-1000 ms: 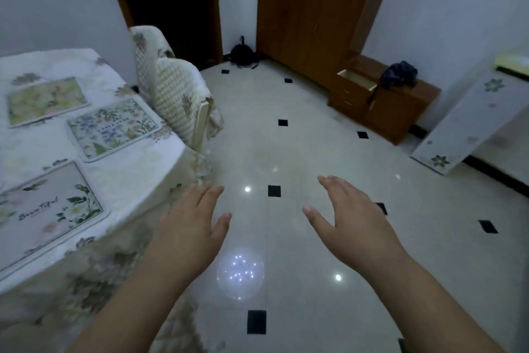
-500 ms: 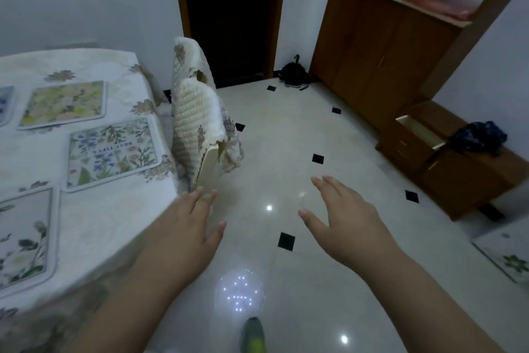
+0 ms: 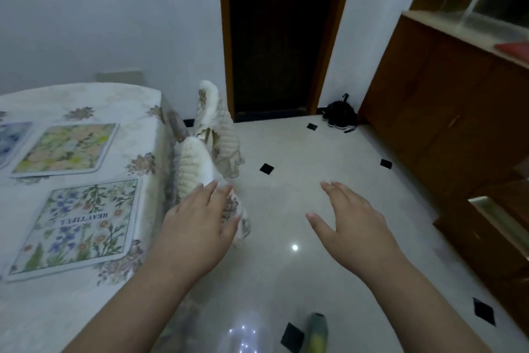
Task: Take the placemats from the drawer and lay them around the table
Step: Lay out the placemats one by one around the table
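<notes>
Floral placemats lie flat on the table (image 3: 86,309) at the left: one with blue flowers and lettering (image 3: 80,226), a green and peach one (image 3: 67,148) behind it, and the corner of a bluish one (image 3: 11,138) at the left edge. My left hand (image 3: 197,229) hovers beside the table's right edge with fingers spread, holding nothing. My right hand (image 3: 352,226) is out over the floor, open and empty. The open drawer (image 3: 503,218) of a low wooden unit shows at the right edge.
Two chairs with quilted cream covers (image 3: 211,146) stand against the table's right side, just past my left fingertips. A tall wooden cabinet (image 3: 446,112) lines the right wall. A dark doorway (image 3: 280,37) is ahead, a black bag (image 3: 340,116) beside it. My shoe (image 3: 317,332) is below.
The view has swung left and moved forward: the table and chairs are nearer and more central, and the drawer unit has slid to the right edge. Both hands stay open and empty.
</notes>
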Demonstrator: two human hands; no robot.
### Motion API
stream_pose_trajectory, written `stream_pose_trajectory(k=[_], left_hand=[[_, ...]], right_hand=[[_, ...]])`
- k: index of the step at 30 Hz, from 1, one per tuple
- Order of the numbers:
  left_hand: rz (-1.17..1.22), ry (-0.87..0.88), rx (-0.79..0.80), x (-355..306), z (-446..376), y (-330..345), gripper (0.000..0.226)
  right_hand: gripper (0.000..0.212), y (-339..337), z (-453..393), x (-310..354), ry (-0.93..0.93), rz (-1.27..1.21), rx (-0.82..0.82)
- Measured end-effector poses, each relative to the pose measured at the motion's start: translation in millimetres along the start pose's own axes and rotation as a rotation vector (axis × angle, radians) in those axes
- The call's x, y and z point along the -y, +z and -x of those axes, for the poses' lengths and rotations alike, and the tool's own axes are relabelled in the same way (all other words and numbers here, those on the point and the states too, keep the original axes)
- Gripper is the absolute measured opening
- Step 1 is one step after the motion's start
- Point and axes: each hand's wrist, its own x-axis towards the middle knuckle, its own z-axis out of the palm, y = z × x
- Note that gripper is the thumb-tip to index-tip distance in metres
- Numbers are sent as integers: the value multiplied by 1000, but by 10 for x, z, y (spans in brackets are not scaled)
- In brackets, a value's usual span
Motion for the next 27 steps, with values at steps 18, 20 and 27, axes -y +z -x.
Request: stream_pose_trajectory(k=[18,20,27], left_hand=[[99,-748,-163,229,-2717,101,62],[106,-811,-186,456,-3027,139,62],[176,-994,-212,1436,-4107,158,66]], right_hand=[[67,-68,-4562,875,-755,90,139],[68,53,-4971,1180,-836,91,153],[67,494,-6340,2251,-1009,139,235]])
